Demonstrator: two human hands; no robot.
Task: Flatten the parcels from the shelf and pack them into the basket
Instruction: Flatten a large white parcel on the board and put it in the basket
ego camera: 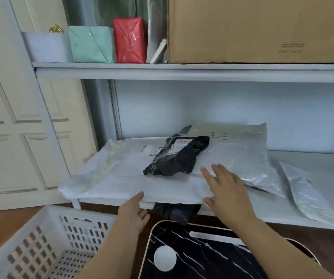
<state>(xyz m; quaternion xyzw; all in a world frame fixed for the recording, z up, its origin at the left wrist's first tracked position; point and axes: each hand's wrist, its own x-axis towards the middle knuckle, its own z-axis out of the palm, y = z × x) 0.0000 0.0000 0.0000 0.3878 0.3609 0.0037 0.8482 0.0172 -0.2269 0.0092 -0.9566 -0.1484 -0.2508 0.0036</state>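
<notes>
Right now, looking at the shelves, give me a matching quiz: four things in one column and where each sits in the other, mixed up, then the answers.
Things:
1. red parcel
2. black parcel
3. white basket
4. cardboard box

Places:
A. on the floor, lower left
B. upper shelf, far right
C. on top of the big white parcel, lower shelf
D. upper shelf, just right of the mint-green parcel

Pairs: 1-D, 2-C, 3-A, 4-B
</notes>
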